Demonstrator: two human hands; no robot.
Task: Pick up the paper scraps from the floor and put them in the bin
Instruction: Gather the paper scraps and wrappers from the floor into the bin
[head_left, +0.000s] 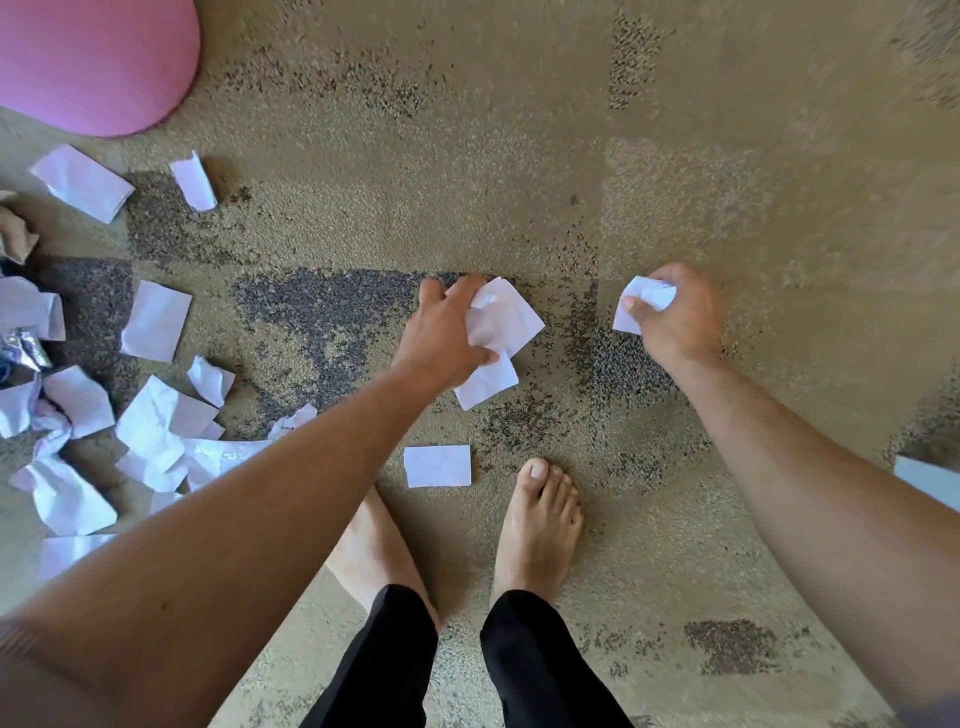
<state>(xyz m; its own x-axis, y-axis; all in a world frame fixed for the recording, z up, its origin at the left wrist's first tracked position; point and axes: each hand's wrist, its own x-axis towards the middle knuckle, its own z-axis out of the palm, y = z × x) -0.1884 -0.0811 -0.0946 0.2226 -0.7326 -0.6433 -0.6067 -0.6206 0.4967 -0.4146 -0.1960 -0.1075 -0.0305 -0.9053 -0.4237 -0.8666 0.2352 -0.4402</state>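
Feet first: the person's bare feet (535, 525) are planted on the speckled carpet (519, 156), and a flat scrap (437, 466) lies right by the toes, between the two legs and a bit left. It's a small rectangle, long axis running left-right, nothing touching it.

Going farther out, the left hand (441, 338) is reaching forward with fingers curled round a bunch of white scraps (501, 327), one piece hanging out near the thumb. So that hand is pretty full already. To the right, at about the same reach, the right hand (680, 317) is closed around a crumpled wad (644, 304), thumb pinching it.

The key bit, probably: the loose scrap by the toes sits nearer than both hands, on the body side of them, so either hand would have to pull back toward the feet. Left hand looks closer to it.

Big pile of scraps (156, 431) is off to the near-left, spreading farther back. Far left there's a pink rounded thing (98, 62); can't tell if that's the bin.
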